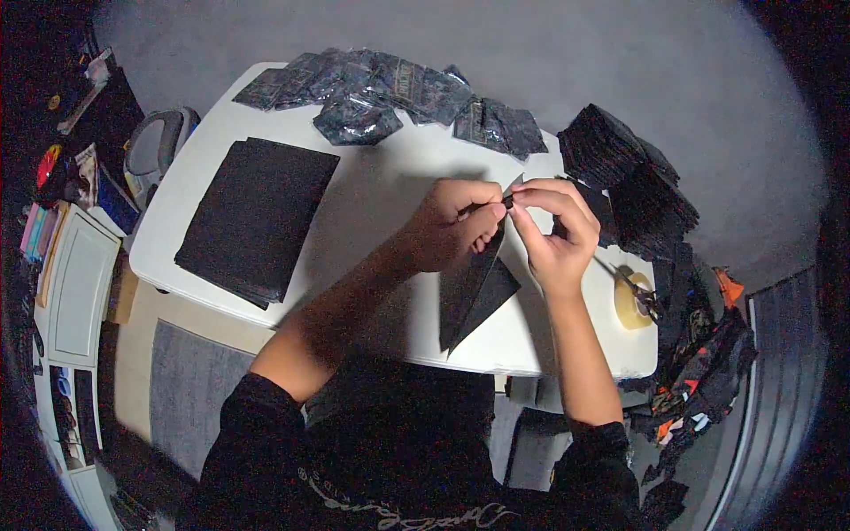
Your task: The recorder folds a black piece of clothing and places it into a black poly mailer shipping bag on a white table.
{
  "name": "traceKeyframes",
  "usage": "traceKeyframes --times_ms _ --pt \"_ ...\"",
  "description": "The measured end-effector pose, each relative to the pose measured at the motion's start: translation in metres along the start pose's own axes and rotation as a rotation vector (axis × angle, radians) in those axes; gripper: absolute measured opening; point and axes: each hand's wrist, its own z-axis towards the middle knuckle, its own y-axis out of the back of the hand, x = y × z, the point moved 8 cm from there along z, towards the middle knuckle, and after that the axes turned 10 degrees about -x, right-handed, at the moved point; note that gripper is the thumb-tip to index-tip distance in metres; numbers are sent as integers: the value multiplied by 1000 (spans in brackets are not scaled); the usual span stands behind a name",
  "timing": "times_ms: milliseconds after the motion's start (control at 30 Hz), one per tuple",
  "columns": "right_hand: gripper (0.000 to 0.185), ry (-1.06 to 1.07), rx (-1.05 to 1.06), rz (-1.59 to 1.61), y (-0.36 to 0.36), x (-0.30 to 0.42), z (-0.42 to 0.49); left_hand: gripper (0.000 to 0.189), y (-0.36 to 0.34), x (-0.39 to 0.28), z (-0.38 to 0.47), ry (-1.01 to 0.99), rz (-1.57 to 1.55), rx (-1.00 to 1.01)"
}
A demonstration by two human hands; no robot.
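Both hands are raised over the near right half of a white table (372, 265), with fingertips almost meeting. A thin black sheet (468, 299), fabric-like, hangs folded from them, its lower corners slanting down to the table's front edge. My left hand (458, 222) is curled and pinches the sheet's upper edge between thumb and bent fingers. On the other side of that edge, my right hand (564, 232) grips a small dark bit between thumb and fingertips. A pale pointed tip (517, 179) shows just behind the fingers; what it belongs to is hidden.
A stack of black sheets (259, 219) lies on the left. Clear-wrapped dark packets (398, 83) line the far edge. Piled black pieces (617, 159) rise at the right. Scissors (641, 295) rest on a tape roll (627, 308) near the right edge. A chair (156, 146) stands beyond the left side.
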Motion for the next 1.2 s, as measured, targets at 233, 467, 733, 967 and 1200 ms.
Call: traceKeyframes --times_ms 233,467,733,967,1200 --pt "18 29 10 -22 -1 0 0 34 1 2 -1 18 11 -14" --pt "19 89 35 -62 0 8 2 34 -1 1 1 -19 78 -19" --pt "16 123 15 -105 1 7 0 34 0 5 1 -40 104 -19" --pt "18 110 22 -135 1 7 -2 36 -1 10 -2 8 28 11" --pt "19 121 49 -140 0 7 -1 38 -1 7 -2 -36 18 20"
